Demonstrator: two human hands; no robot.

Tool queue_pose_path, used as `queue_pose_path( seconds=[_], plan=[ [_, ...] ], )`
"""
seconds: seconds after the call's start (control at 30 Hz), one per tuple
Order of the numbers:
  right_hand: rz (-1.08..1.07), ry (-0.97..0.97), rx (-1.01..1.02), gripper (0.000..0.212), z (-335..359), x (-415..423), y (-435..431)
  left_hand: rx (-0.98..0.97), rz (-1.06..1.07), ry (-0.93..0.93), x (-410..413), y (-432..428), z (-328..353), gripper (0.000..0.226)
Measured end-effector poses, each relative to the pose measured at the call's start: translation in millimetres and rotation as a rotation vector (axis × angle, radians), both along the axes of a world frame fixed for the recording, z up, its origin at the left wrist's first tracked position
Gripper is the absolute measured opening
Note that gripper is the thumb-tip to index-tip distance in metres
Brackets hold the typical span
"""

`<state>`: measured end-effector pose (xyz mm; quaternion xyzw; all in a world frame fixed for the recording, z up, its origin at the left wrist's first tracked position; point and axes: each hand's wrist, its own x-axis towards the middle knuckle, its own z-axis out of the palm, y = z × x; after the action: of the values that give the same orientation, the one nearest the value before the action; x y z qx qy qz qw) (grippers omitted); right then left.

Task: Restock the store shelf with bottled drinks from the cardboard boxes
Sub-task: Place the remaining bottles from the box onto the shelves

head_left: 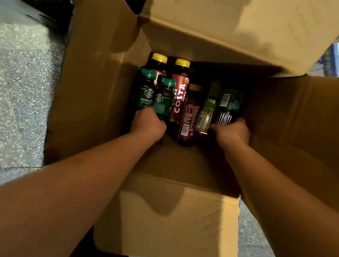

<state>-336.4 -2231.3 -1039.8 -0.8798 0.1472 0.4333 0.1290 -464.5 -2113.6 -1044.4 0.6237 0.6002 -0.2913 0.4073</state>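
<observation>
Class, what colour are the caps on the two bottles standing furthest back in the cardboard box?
Yellow caps, head view.

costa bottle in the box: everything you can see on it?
The Costa bottle has a yellow cap and a maroon label with white COSTA lettering running up it; looks plastic. It stands about upright in the box, left of middle, beside another yellow-capped bottle. A green-capped bottle overlaps its left side, a dark red bottle its right. The left hand grips a green-capped bottle beside it; contact with the Costa bottle is unclear.
</observation>
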Motion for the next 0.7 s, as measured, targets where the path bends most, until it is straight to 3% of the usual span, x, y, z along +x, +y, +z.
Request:
queue_pose_path(
  seconds=[0.23,0.4,0.57,0.7],
  plan=[
    [-0.024,-0.14,0.01,0.059,-11,-14,-1,0.008,0.008,-0.055,-8,4,1,0.04],
    [-0.04,-0.138,0.071,0.064,-13,-12,-8,-0.377,0.253,-0.134,8,-14,-10,0.065],
    [0.006,-0.156,0.085,0.066,-20,-13,-13,-0.315,0.495,-0.206,25,-39,-25,0.088],
    [-0.013,-0.186,0.065,0.065,-25,-17,-9,-0.259,0.512,-0.234,26,-34,-30,0.075]
  ],
)
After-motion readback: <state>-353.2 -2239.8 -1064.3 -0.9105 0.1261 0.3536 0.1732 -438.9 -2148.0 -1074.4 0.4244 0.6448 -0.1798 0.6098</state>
